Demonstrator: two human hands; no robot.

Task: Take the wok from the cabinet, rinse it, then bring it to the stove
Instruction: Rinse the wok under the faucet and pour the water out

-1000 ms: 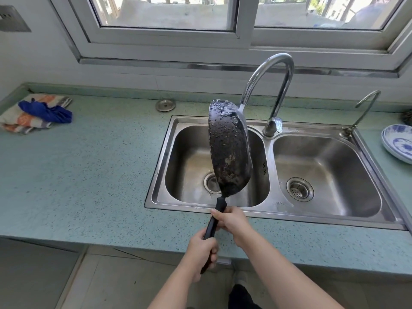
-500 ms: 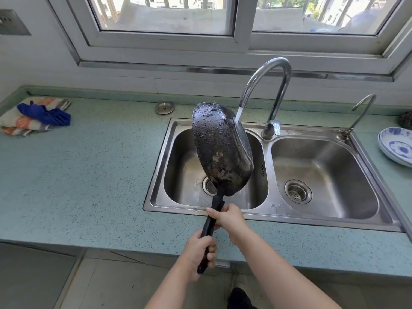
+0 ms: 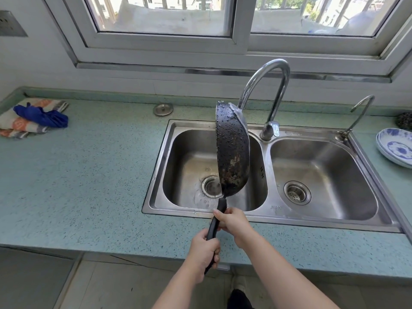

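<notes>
The black wok [image 3: 231,150] stands almost on edge over the left basin of the steel double sink [image 3: 265,217], its wet, scorched underside facing me and its inside turned away. Its black handle [image 3: 215,221] points down toward me. My right hand [image 3: 234,221] grips the handle just below the bowl. My left hand [image 3: 204,250] grips it lower down, near the end. The tall curved tap [image 3: 267,90] rises just behind the wok's top edge. No stream of water shows from its spout, which the wok hides.
Teal countertop [image 3: 89,175] surrounds the sink. Folded cloths with a blue rag [image 3: 38,117] lie at the far left, a metal sink plug [image 3: 163,109] behind the sink, blue-and-white plates [image 3: 396,148] at the right edge. A small second tap [image 3: 359,114] stands behind the right basin.
The wok has swung from a slanted tilt half a second ago back to nearly edge-on over the left basin. Both hands keep their grip on the handle.
</notes>
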